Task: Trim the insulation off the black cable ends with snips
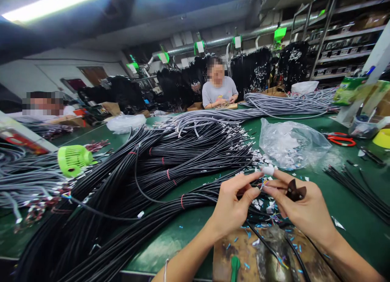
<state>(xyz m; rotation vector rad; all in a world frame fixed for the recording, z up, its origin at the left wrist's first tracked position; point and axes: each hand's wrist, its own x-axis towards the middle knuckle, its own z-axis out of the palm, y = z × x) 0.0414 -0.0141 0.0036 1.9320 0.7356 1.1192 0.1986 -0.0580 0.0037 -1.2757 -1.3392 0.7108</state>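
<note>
My left hand (236,199) and my right hand (304,205) meet above the bench, thumbs and forefingers pinching the thin coloured wires (262,185) at a black cable's end. A white wrap covers the tip of my right forefinger. Dark jaws, seemingly of wire cutters (295,191), stick out between the fingers of my right hand; their handles are hidden in the palm. Under my hands lies a worn wooden board (227,253) with a metal block (271,249) on it. A black cable with bared coloured wires (282,262) crosses the block.
Bundles of black cables (179,201) spread left across the green table (170,237), grey cables (207,115) behind. A plastic bag of white scraps (289,144), red-handled scissors (341,139) and loose black cables (359,188) lie right. A green fan (74,160) stands left. Two people sit beyond.
</note>
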